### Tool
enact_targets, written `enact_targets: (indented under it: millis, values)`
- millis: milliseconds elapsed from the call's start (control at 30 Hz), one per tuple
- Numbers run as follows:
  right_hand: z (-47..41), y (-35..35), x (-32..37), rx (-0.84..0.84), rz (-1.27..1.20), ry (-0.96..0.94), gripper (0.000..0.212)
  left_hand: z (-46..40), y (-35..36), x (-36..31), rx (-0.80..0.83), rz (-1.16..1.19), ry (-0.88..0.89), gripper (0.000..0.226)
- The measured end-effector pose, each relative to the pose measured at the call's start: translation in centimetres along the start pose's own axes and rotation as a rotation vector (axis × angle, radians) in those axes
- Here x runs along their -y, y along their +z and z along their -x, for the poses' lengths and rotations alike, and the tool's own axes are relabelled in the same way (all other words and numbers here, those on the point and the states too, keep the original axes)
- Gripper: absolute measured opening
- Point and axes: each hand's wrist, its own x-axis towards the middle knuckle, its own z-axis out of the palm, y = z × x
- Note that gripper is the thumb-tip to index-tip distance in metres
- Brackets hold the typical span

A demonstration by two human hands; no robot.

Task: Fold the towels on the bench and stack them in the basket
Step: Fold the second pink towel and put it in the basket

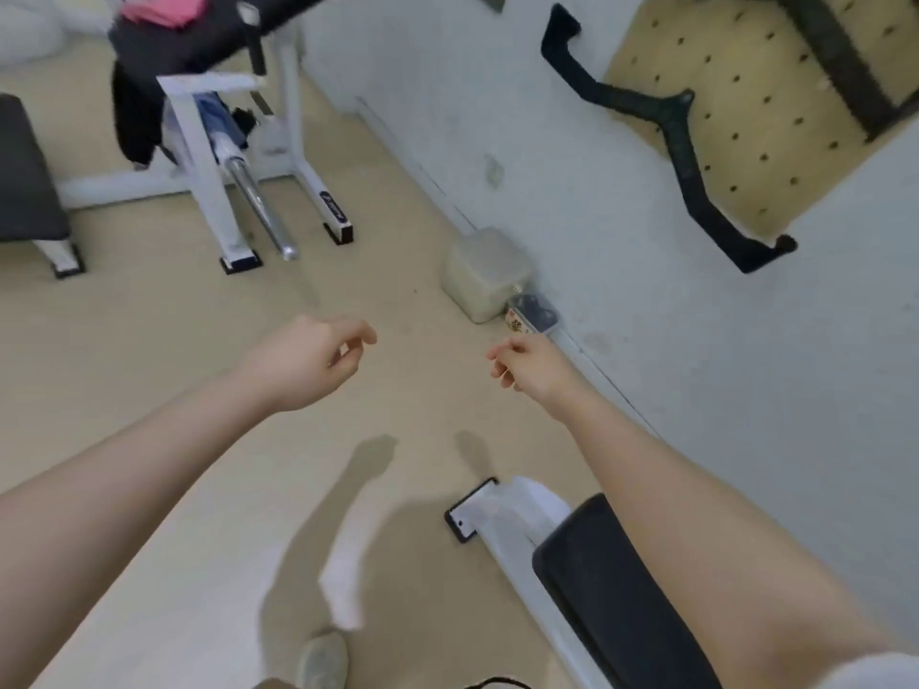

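Note:
Both my arms reach forward over the beige floor. My left hand (313, 358) is loosely curled, fingers apart, holding nothing. My right hand (527, 365) is also loosely curled and holds nothing. A pink towel (161, 9) lies on top of a black padded bench (199, 37) with a white frame at the far upper left, well beyond both hands. Dark cloth (134, 116) hangs off that bench's side. No basket is visible. The picture is blurred.
A second black bench pad (597, 584) on a white frame sits at the lower right under my right forearm. A chrome bar (258, 206) leans in the far frame. A translucent box (485, 273) stands by the white wall. Black handles hang on a pegboard (736, 116).

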Motion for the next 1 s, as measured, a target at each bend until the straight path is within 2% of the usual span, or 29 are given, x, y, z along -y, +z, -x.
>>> enact_targets:
  millis: [133, 233, 333, 433, 533, 633, 833, 1000]
  values:
    - [-3.7, 5.2, 12.0, 0.108, 0.066, -0.084, 0.028, -0.2, -9.5, 5.3, 0.015, 0.013, -0.184, 0.026]
    - [-7.5, 9.4, 18.2, 0.148, 0.089, -0.173, 0.029, -2.2, -13.2, 9.6, -0.102, 0.083, -0.293, 0.02]
    - [-11.4, 12.5, 23.1, 0.212, 0.097, -0.237, 0.019, -4.7, -17.1, 13.3, -0.175, 0.056, -0.322, 0.017]
    - [-17.0, 14.5, 28.6, 0.259, 0.082, -0.287, 0.021, -9.0, -22.2, 18.2, -0.184, 0.029, -0.306, 0.017]
    - [-23.8, 16.7, 35.3, 0.256, -0.111, -0.197, 0.029, -13.7, -26.9, 23.9, -0.195, 0.077, -0.354, 0.015]
    - [-29.0, 19.8, 41.9, 0.256, -0.24, -0.079, 0.027, -17.5, -30.8, 29.4, -0.195, 0.164, -0.426, 0.017]
    - [-37.9, 25.7, 52.7, 0.358, -0.177, -0.148, 0.016, -22.3, -38.0, 41.0, -0.236, 0.213, -0.479, 0.027]
    - [-48.1, 30.7, 59.4, 0.279, -0.181, -0.162, 0.022, -29.1, -43.1, 52.1, -0.159, 0.129, -0.451, 0.025]
